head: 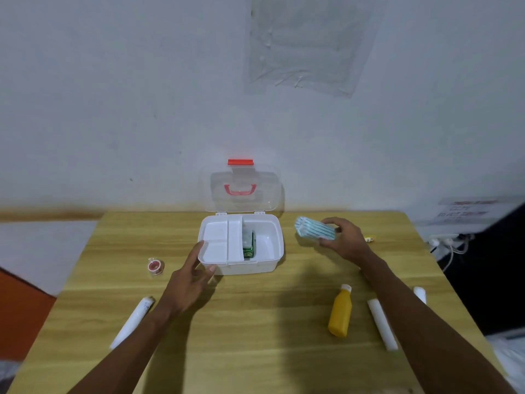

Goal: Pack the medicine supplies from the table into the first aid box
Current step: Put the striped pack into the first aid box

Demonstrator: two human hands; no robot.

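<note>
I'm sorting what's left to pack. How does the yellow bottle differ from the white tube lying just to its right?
The yellow bottle is squat and wide with a small white cap; the white tube is long, thin and white all over. The bottle's cap end leans right at the far end, while the tube's far end leans left. Both lie flat on the table, untouched, side by side without touching.
</note>
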